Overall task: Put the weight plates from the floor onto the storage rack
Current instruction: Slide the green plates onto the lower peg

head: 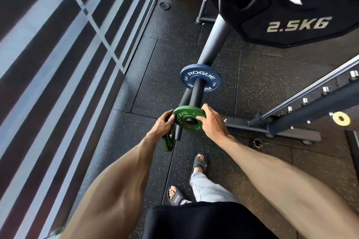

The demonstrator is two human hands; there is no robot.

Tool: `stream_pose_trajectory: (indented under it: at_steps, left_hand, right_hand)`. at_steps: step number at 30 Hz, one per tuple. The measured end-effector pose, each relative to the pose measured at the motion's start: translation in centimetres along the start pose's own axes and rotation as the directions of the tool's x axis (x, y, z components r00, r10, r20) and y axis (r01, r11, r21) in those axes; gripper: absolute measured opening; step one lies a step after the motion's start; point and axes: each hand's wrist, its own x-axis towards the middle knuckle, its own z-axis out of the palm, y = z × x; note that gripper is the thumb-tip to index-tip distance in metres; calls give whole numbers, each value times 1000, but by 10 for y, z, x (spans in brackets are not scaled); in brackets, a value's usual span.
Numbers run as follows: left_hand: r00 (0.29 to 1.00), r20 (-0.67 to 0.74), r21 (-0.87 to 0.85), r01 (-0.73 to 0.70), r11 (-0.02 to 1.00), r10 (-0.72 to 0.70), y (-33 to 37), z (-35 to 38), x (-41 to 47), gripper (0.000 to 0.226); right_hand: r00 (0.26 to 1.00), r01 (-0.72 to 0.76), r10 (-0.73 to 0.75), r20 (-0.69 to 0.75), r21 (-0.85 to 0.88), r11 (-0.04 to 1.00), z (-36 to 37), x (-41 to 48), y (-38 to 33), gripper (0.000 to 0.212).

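Green plate (179, 117) – hole lined up at the near tip of a black peg (195, 96) on the rack; cannot tell whether it is threaded on. Right hand (212, 122) grips its right rim, fingers curled over the edge, thumb on the face. Left hand (162, 125) holds a second green plate (169, 144), which hangs edge-on below the first, just beside the tip of a lower peg (179, 132). Blue plate (186, 78) sits farther up the first peg, well apart from the green one. Large black plate (291, 25) marked 2.5KG hangs at the rack's upper right. Speckled rubber floor (252, 75) – two sandalled feet on it.
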Motion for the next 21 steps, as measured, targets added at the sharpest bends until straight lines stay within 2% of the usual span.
stream_pose_trajectory:
  at_steps: [3,7,13,19,21]
  left_hand:
    - [998,7,97,69,993,-70,-1,-2,1,49]
    - [962,-1,262,265,928,-274,-5,-4,9,54]
    - [964,96,288,210,934,-247,6,-4,8,37]
    - [931,244,272,203,941,-271,22,-9,10,16]
    - [920,277,302,189,934,-276,27,-13,12,17]
  right_hand:
    - [996,81,-82,-25,-49,996,1,3,0,18]
    - [998,15,-19,-62,-68,998,-2,26,-2,20]
    - [990,-110,103,-97,-76,991,-11,72,-3,19]
    - [975,-189,171,-145,-121,975,-20,109,2,22]
    - [967,-224,204,-153,-122,967,-20,119,4,25]
